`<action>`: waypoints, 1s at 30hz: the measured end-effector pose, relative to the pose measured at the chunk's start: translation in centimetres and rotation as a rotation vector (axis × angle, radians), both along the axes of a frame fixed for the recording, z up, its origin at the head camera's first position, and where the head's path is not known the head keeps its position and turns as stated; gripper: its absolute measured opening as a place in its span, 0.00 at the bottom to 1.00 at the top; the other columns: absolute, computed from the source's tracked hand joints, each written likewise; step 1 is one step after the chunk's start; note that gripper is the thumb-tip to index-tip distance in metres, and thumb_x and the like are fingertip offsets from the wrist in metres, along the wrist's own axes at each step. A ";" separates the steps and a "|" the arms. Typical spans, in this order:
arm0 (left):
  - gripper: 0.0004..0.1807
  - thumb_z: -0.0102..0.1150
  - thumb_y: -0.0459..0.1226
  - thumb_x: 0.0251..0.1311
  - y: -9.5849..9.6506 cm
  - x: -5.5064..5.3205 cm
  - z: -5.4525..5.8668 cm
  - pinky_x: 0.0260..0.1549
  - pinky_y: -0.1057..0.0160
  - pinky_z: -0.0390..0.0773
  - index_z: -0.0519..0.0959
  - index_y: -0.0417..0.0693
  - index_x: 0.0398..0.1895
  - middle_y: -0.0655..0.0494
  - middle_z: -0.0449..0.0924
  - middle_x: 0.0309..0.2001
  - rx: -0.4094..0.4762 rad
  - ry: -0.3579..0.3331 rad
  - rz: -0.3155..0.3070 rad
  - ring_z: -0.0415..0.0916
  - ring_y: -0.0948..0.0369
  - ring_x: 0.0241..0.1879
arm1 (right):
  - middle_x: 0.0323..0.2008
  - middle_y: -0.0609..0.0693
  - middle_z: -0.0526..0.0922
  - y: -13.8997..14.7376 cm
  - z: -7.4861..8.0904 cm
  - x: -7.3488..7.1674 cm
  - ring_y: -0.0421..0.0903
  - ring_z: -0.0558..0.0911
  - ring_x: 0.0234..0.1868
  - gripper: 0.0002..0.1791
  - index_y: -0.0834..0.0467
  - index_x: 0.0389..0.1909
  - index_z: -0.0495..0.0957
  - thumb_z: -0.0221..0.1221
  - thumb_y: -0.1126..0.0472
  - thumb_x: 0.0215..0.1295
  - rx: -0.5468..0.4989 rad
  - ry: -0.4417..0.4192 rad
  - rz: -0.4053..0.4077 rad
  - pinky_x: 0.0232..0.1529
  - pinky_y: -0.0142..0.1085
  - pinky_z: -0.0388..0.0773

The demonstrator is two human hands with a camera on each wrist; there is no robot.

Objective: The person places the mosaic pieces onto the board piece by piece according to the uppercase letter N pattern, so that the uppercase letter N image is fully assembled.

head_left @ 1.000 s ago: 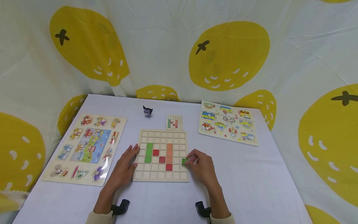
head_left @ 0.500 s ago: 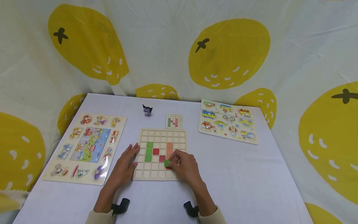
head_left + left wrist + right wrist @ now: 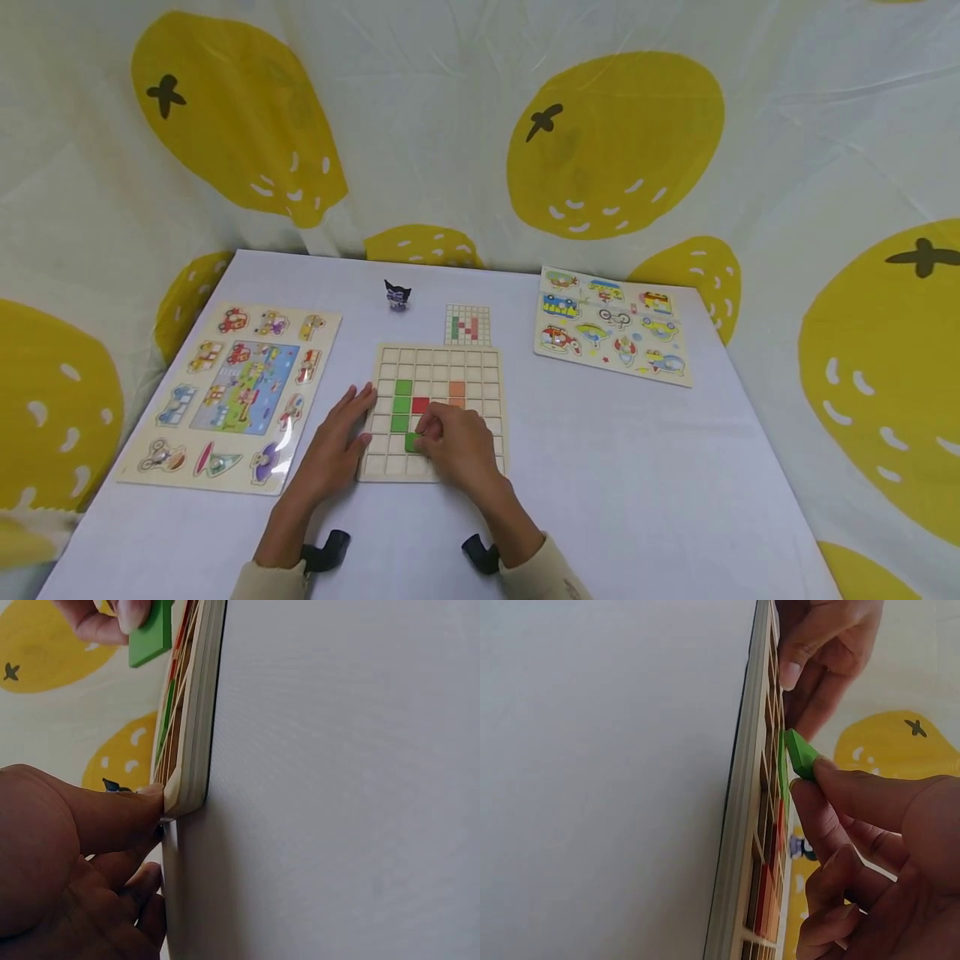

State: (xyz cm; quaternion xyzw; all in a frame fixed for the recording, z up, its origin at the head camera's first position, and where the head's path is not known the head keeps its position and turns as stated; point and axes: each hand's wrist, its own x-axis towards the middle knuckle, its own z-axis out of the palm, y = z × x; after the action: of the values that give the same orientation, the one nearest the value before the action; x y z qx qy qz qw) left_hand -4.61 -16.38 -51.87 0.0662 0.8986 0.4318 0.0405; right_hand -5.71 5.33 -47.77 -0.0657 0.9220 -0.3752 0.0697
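Note:
The wooden grid board (image 3: 495, 359) lies flat on the table and holds a column of green tiles (image 3: 402, 404), a red tile (image 3: 421, 405) and orange tiles (image 3: 457, 389). My right hand (image 3: 461, 446) pinches a green square tile (image 3: 802, 755) between thumb and fingertips, tilted just above the lower left cells. It covers part of the board's lower right in the head view. My left hand (image 3: 335, 437) rests along the board's left edge with fingers extended, its thumb (image 3: 120, 817) touching the rim near a corner.
Behind the board lies a small pattern card (image 3: 468, 325) with a coloured grid. A dark figurine (image 3: 397, 294) stands further back. Vehicle peg puzzles lie on the left (image 3: 247, 387) and the back right (image 3: 611, 325). A patterned cloth hangs behind the table.
My right hand has carried the green tile leftward from the board's right edge, across the red tiles, to the lower left cells. The left hand has stayed at the left edge.

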 end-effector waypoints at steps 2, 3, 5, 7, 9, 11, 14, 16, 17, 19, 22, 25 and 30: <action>0.39 0.58 0.23 0.69 0.0 0.0 0.0 0.82 0.33 0.48 0.62 0.44 0.83 0.48 0.57 0.85 -0.007 -0.007 0.001 0.43 0.42 0.87 | 0.20 0.37 0.80 -0.5 -0.1 0.0 0.34 0.76 0.26 0.08 0.49 0.31 0.85 0.77 0.61 0.58 0.006 -0.007 0.001 0.27 0.30 0.68; 0.39 0.58 0.23 0.69 0.0 0.0 0.0 0.82 0.34 0.48 0.62 0.45 0.83 0.49 0.57 0.85 -0.009 -0.011 0.001 0.43 0.43 0.87 | 0.19 0.37 0.80 -0.7 -0.1 0.0 0.34 0.75 0.25 0.08 0.49 0.31 0.85 0.77 0.61 0.58 0.005 -0.010 0.003 0.26 0.31 0.68; 0.39 0.58 0.23 0.69 0.0 0.0 -0.1 0.82 0.33 0.48 0.62 0.44 0.83 0.48 0.57 0.85 -0.009 -0.006 0.001 0.43 0.42 0.87 | 0.19 0.38 0.79 -1.0 -0.2 0.0 0.35 0.75 0.24 0.08 0.49 0.31 0.85 0.76 0.61 0.58 0.011 -0.012 0.005 0.25 0.31 0.68; 0.39 0.58 0.23 0.69 0.0 0.2 -0.1 0.82 0.33 0.49 0.63 0.44 0.83 0.48 0.57 0.85 -0.011 0.001 0.002 0.44 0.42 0.87 | 0.18 0.38 0.78 -1.4 -0.3 0.0 0.35 0.74 0.23 0.08 0.49 0.31 0.85 0.76 0.61 0.59 0.019 -0.009 0.008 0.24 0.31 0.67; 0.39 0.58 0.22 0.68 0.0 0.3 -0.1 0.81 0.32 0.50 0.63 0.43 0.82 0.48 0.58 0.85 -0.005 0.013 0.003 0.45 0.42 0.86 | 0.17 0.37 0.77 -1.7 -0.4 -0.1 0.34 0.73 0.22 0.08 0.49 0.30 0.85 0.77 0.60 0.58 0.035 -0.003 0.016 0.23 0.30 0.67; 0.38 0.59 0.22 0.67 0.0 0.3 0.0 0.80 0.32 0.51 0.64 0.42 0.81 0.46 0.59 0.84 -0.002 0.029 0.003 0.46 0.41 0.86 | 0.17 0.37 0.77 -2.0 -0.5 -0.1 0.34 0.73 0.21 0.08 0.49 0.30 0.85 0.77 0.60 0.58 0.051 0.002 0.022 0.23 0.30 0.66; 0.39 0.59 0.21 0.67 0.0 0.3 0.0 0.80 0.32 0.52 0.65 0.41 0.81 0.46 0.60 0.84 0.004 0.038 0.006 0.47 0.40 0.86 | 0.16 0.37 0.75 -2.4 -0.5 -0.2 0.34 0.72 0.21 0.09 0.49 0.30 0.84 0.77 0.59 0.59 0.071 0.009 0.029 0.22 0.30 0.66; 0.39 0.59 0.21 0.67 0.1 0.2 0.1 0.80 0.32 0.52 0.65 0.42 0.81 0.46 0.60 0.84 0.000 0.039 0.007 0.47 0.40 0.85 | 0.15 0.38 0.75 -2.6 -0.5 -0.3 0.35 0.72 0.20 0.09 0.49 0.30 0.84 0.77 0.60 0.59 0.085 0.016 0.028 0.21 0.31 0.65; 0.39 0.60 0.21 0.67 0.1 0.1 0.1 0.80 0.32 0.52 0.65 0.42 0.81 0.46 0.60 0.84 -0.001 0.037 0.008 0.47 0.40 0.86 | 0.15 0.38 0.74 -2.7 -0.5 -0.3 0.36 0.72 0.20 0.09 0.50 0.30 0.84 0.77 0.60 0.59 0.093 0.017 0.026 0.21 0.31 0.65; 0.39 0.60 0.22 0.67 0.1 0.1 0.1 0.80 0.32 0.52 0.64 0.43 0.81 0.47 0.60 0.84 -0.008 0.032 0.015 0.46 0.40 0.86 | 0.15 0.39 0.74 -3.0 -0.5 -0.4 0.37 0.71 0.20 0.08 0.50 0.30 0.84 0.76 0.60 0.59 0.110 0.018 0.025 0.21 0.31 0.65; 0.39 0.60 0.21 0.67 0.1 0.2 0.1 0.80 0.32 0.52 0.64 0.43 0.81 0.47 0.59 0.84 -0.012 0.026 0.017 0.46 0.40 0.86 | 0.16 0.38 0.74 -3.2 -0.7 -0.5 0.37 0.72 0.20 0.09 0.49 0.29 0.84 0.76 0.61 0.59 0.135 0.010 0.025 0.21 0.31 0.65; 0.39 0.60 0.21 0.67 0.0 0.3 0.1 0.81 0.33 0.52 0.64 0.43 0.81 0.47 0.60 0.84 -0.011 0.022 0.015 0.46 0.40 0.86 | 0.17 0.38 0.75 -3.2 -0.8 -0.5 0.36 0.72 0.20 0.08 0.48 0.29 0.85 0.76 0.60 0.59 0.150 0.008 0.037 0.21 0.31 0.66; 0.39 0.59 0.21 0.67 -0.1 0.3 0.0 0.80 0.31 0.53 0.64 0.43 0.82 0.46 0.60 0.84 -0.003 0.036 0.004 0.47 0.40 0.85 | 0.18 0.37 0.75 -2.1 -0.6 -0.5 0.35 0.73 0.21 0.05 0.48 0.31 0.87 0.75 0.59 0.60 0.130 0.013 0.100 0.22 0.30 0.67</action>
State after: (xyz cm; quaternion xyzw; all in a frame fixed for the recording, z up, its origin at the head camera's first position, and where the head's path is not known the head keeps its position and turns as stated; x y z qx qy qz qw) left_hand -4.28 -16.45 -51.88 0.0720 0.9000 0.4293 0.0235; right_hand -6.25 3.23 -48.39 -0.1091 0.9404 -0.3101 0.0866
